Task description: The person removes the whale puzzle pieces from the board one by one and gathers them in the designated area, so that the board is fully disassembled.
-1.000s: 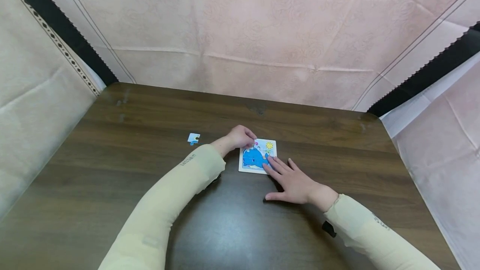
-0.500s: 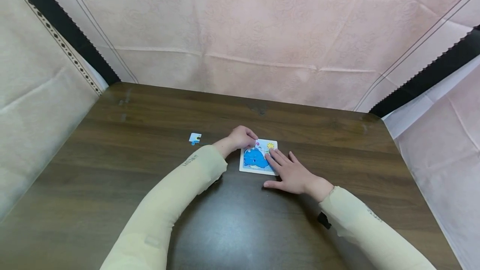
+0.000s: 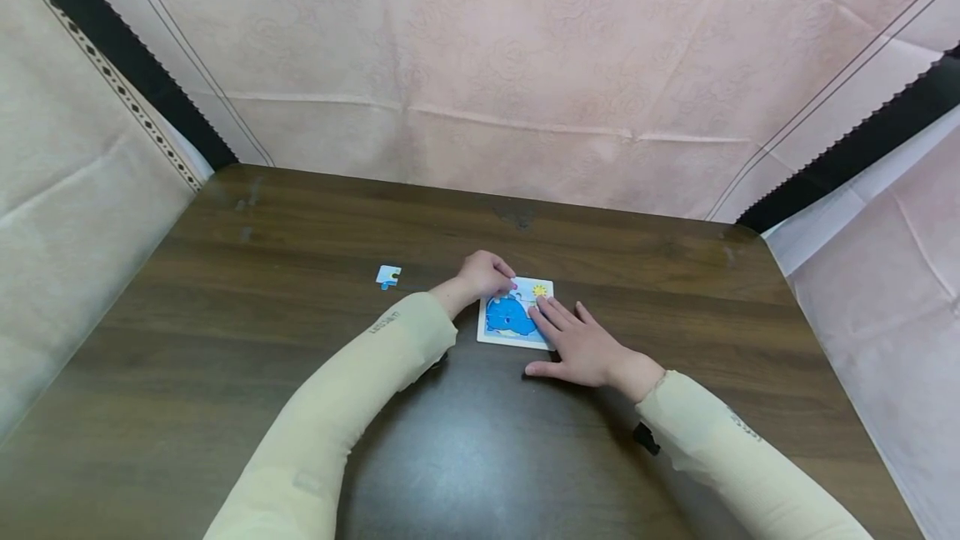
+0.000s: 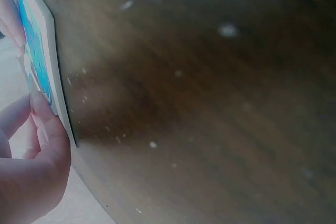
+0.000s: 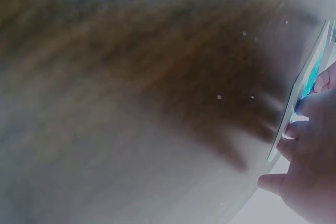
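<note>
1. Head view: the dark wooden surface carries a whale puzzle, lying flat about midway between the far-left and far-right corners and nearer the far edge. It has a pale border, a blue whale and a yellow sun.
2. Head view: a loose puzzle piece, pale with blue, lies left of the puzzle, well apart from it and closer to the surface's far-left corner.
3. Head view: the left hand is at the puzzle's far-left corner, its grip drawn in, thumb and fingers bent together; whether a piece sits between them I cannot tell.
4. Head view: the right hand has its grip spread wide, straight fingertips over the puzzle's right part, holding nothing, the thumb out beside the puzzle.
5. Head view: both arms wear pale yellow sleeves; light patterned cloth hangs beyond the far edge.
6. Left wrist view: the left thumb and a fingertip nearly meet at the puzzle's edge; the right fingers show farther along.
7. Right wrist view: the right fingers reach over the puzzle's edge, their shadow on the surface.
</note>
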`<state>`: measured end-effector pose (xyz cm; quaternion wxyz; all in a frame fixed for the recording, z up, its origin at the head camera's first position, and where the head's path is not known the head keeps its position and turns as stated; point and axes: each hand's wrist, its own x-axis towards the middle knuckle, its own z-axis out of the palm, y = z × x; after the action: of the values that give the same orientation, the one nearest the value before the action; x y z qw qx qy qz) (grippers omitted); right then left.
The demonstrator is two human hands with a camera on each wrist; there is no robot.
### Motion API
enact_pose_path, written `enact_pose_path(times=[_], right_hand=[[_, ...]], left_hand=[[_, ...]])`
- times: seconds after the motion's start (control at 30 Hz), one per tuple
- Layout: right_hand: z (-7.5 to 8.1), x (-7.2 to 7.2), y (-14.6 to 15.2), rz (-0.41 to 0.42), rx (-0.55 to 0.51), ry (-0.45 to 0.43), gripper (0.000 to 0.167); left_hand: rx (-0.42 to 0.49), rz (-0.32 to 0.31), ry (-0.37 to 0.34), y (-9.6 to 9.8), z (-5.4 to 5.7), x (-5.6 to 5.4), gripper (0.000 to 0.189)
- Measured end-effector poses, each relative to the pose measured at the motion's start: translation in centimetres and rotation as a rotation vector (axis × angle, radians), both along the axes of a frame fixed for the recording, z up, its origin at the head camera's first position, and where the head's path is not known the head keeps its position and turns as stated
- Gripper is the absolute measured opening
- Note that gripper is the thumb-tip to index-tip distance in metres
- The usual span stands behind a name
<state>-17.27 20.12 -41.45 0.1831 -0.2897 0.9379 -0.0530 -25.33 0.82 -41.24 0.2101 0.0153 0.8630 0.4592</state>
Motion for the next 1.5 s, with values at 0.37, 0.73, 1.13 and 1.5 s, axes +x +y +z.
enact_pose_path(times=[0.37,0.73,1.13,1.5], right_hand=[[0.0,-0.1,0.0,0.0,0.016,-0.002,0.091],[0.3,-0.2,-0.2,-0.004,0.017,-0.02,0.091],[0.1,-0.3,-0.2,-0.014,0.029,-0.036,0.093],[0.2,-0.3,-0.1,-0.004,0.04,-0.028,0.094]], left_hand=[[0.045,0.002,0.021,-0.2,-0.1,0.2,0.017],[0.063,-0.046,0.041,-0.5,0.2,0.1,0.013],[0.144,-0.042,-0.016,-2.3,1.5,-0.7,0.021],[0.177,-0.021,-0.09,-5.9,2.3,-1.4,0.026]])
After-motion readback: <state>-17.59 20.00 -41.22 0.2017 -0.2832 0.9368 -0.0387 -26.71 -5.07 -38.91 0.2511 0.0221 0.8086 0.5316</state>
